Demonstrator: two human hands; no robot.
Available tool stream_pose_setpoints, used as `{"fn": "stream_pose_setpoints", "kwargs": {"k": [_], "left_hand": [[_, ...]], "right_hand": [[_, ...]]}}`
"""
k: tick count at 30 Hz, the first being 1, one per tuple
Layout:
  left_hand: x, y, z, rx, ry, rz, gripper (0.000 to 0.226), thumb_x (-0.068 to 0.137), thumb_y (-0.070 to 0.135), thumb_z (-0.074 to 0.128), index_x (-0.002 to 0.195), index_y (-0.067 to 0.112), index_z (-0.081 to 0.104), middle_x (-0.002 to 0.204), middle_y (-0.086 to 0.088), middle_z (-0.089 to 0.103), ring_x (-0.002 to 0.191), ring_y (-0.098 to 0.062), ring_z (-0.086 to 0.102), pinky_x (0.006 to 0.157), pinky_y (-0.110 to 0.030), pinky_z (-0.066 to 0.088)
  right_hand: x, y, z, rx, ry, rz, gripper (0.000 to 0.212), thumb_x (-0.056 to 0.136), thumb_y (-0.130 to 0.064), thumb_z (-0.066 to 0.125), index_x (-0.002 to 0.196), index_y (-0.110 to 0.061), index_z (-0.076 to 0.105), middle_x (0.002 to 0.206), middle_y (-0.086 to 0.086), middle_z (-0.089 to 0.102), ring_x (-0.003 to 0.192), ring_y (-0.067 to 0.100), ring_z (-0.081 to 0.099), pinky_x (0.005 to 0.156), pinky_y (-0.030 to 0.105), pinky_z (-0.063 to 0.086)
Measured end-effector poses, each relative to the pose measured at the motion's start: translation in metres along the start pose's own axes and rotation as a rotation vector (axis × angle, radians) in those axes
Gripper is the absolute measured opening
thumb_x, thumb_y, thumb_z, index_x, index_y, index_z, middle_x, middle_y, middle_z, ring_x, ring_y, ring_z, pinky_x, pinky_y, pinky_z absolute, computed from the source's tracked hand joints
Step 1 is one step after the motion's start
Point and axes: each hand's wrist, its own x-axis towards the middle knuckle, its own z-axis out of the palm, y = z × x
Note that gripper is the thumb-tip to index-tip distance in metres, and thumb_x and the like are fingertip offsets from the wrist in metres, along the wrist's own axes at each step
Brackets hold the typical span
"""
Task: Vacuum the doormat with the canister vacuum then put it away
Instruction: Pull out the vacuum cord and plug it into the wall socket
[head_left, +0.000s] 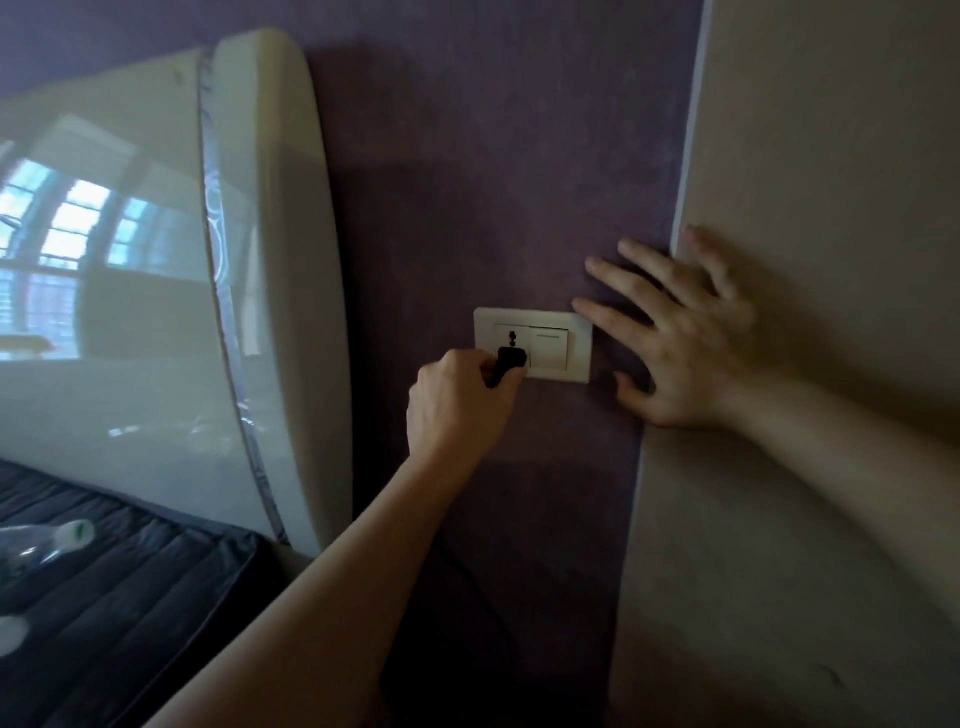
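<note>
The left hand grips the black plug at the socket plate, the right hand lies spread flat on the wall just right of that plate, so the plug should travel straight, without wiggling; the vacuum itself is out of view.

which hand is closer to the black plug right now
Left. The left hand grips the black plug at the socket plate; the right hand rests flat on the wall to the plate's right, not touching the plug.
</note>
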Motion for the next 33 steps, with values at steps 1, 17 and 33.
{"fn": "stream_pose_setpoints", "kwargs": {"k": [1, 17, 33], "left_hand": [[-0.002, -0.001, -0.005, -0.007, -0.025, -0.002, 0.031, 0.086, 0.054, 0.065, 0.102, 0.029, 0.074, 0.096, 0.009, 0.074, 0.091, -0.017, 0.069, 0.068, -0.027, 0.047], [0.029, 0.106, -0.208, 0.287, -0.391, 0.244, 0.053, 0.087, 0.055, 0.058, 0.134, 0.031, 0.05, 0.134, 0.01, 0.056, 0.122, -0.018, 0.052, 0.096, -0.038, 0.045], [-0.033, 0.24, -0.401, 0.22, -0.529, 0.453, 0.066, 0.084, 0.061, 0.049, 0.143, 0.032, 0.042, 0.142, 0.009, 0.05, 0.129, -0.018, 0.047, 0.104, -0.039, 0.042]], "right_hand": [[0.0, -0.001, -0.003, 0.017, -0.036, 0.007, 0.077, 0.079, -0.055, 0.057, 0.149, -0.024, 0.047, 0.162, 0.007, 0.033, 0.151, 0.029, 0.025, 0.121, 0.05, -0.006], [0.091, 0.037, -0.191, 0.612, -0.528, 0.361, 0.075, 0.082, -0.053, 0.05, 0.151, -0.026, 0.04, 0.148, 0.008, 0.048, 0.133, 0.027, 0.048, 0.111, 0.055, 0.036], [0.132, 0.075, -0.461, 0.645, -0.642, 0.569, 0.073, 0.085, -0.052, 0.049, 0.149, -0.019, 0.044, 0.146, 0.007, 0.052, 0.136, 0.027, 0.047, 0.112, 0.049, 0.04]]}}
